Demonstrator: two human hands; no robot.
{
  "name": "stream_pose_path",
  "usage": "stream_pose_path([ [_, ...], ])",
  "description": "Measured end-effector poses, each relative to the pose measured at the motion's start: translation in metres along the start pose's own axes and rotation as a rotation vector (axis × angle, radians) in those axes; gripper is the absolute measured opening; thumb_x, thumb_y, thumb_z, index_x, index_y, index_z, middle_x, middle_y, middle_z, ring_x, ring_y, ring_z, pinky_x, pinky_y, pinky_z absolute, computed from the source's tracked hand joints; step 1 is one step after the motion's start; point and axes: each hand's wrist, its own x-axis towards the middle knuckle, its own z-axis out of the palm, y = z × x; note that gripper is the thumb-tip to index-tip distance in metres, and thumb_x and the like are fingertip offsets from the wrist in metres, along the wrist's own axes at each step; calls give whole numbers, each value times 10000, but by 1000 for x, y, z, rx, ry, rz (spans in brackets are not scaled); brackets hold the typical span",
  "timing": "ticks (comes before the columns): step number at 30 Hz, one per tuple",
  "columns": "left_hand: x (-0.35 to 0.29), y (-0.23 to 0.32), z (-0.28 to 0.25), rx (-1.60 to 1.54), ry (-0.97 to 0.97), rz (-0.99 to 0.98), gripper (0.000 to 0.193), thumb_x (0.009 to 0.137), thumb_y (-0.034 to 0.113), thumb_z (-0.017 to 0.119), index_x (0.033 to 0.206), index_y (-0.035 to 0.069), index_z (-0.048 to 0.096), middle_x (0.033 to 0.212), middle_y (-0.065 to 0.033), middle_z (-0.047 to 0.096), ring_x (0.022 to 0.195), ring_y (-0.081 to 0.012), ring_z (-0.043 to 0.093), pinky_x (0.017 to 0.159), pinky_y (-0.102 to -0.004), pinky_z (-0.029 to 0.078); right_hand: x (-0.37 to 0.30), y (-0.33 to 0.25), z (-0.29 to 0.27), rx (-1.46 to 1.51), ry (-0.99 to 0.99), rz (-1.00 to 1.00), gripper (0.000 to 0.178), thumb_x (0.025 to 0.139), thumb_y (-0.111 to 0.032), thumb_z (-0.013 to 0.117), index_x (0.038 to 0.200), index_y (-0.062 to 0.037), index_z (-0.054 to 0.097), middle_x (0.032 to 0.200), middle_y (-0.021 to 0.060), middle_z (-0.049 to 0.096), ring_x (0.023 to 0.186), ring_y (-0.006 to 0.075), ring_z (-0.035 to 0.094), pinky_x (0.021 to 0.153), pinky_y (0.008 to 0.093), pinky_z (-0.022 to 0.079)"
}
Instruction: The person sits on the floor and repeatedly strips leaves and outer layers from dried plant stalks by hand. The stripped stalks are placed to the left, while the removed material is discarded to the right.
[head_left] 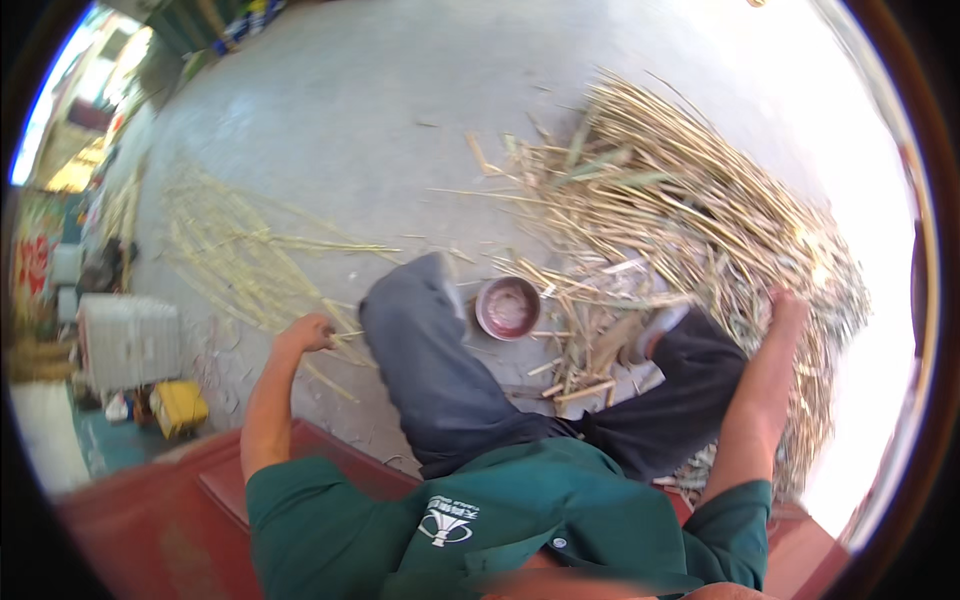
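Stalks (700,180) heap at right by the right hand (789,304), its fingers and hold unclear; left hand (314,333), fingers curled, grip uncertain, beside pale strips (270,241); gentle handling should limit snagging.

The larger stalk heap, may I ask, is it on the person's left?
No, the larger stalk heap lies by the person's right hand.

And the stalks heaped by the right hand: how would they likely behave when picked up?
The stalks are probably fairly stiff, since most lie nearly straight. Each one looks thin and dry, so it should be light and might snap if bent hard. They lie loose and crossed, so pulling one may drag others along.
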Motion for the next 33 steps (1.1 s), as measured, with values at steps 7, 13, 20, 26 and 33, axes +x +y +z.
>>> stream_pose_path([
  [7, -7, 184, -156, 97, 699, 380, 318, 786, 177, 757, 1051, 19, 681, 912, -175, 698, 895, -376, 656, 771, -454, 488, 44, -94, -89, 1398, -126, 1244, 237, 956, -230, 583, 1107, -78, 683, 1023, 119, 729, 876, 212, 704, 735, 355, 570],
  [13, -42, 394, -211, 241, 895, 804, 324, 813, 146, 744, 1097, 7, 675, 1018, -145, 691, 943, -320, 627, 830, -417, 455, 68, -228, -106, 2285, -105, 1327, 91, 913, 1, 492, 973, 63, 521, 779, 171, 662, 593, 192, 647, 439, 272, 502],
  [20, -6, 465, -172, 353, 405, 900, 313, 793, 200, 754, 1028, 31, 635, 896, -110, 645, 874, -283, 599, 784, -400, 423, 27, -370, -27, 1473, -684, 149, 195, 819, -115, 602, 920, 30, 684, 825, 207, 703, 683, 277, 677, 590, 363, 541],
  [26, 17, 453, -168, 367, 273, 711, 426, 767, 193, 757, 1128, 6, 629, 932, -135, 632, 898, -323, 574, 805, -437, 412, 50, -390, 33, 1298, -502, 493, 369, 745, -253, 636, 1004, -6, 723, 964, 275, 698, 986, 439, 662, 916, 442, 521],
  [33, 31, 463, -170, 345, 246, 723, 376, 785, 224, 760, 1075, 26, 627, 966, -82, 654, 881, -261, 581, 783, -394, 409, 102, -362, 72, 1264, -115, 997, 359, 829, -168, 603, 1119, 32, 669, 1060, 267, 697, 1030, 403, 665, 941, 433, 502],
])
